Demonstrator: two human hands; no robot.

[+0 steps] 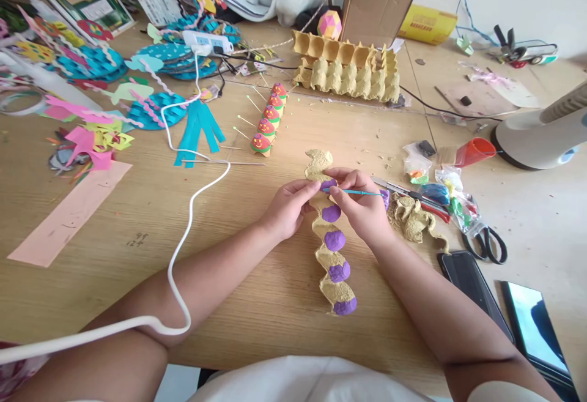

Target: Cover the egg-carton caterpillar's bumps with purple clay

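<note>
A strip of tan egg carton (324,259) stretches lengthwise on the table in front of me. Soft-looking purple patches, apparently modelling clay (334,240), cover parts of several of its bumps. Near the far end, my left hand (287,207) grips the strip's left edge between thumb and fingers. My right hand (364,209) is closed around a thin blue stick-like tool (362,192), its tip at the purple patch between my hands. That patch is partly hidden by my fingers. A purple lump (384,199) shows just behind my right hand.
Beyond lies a painted caterpillar-like carton strip (268,120) with pins beside it. Egg cartons (353,78) stand farther back. To the right are a utility knife (398,189), torn carton scraps (408,218), scissors (486,244) and phones (472,286). A white cable (190,224) crosses my left forearm.
</note>
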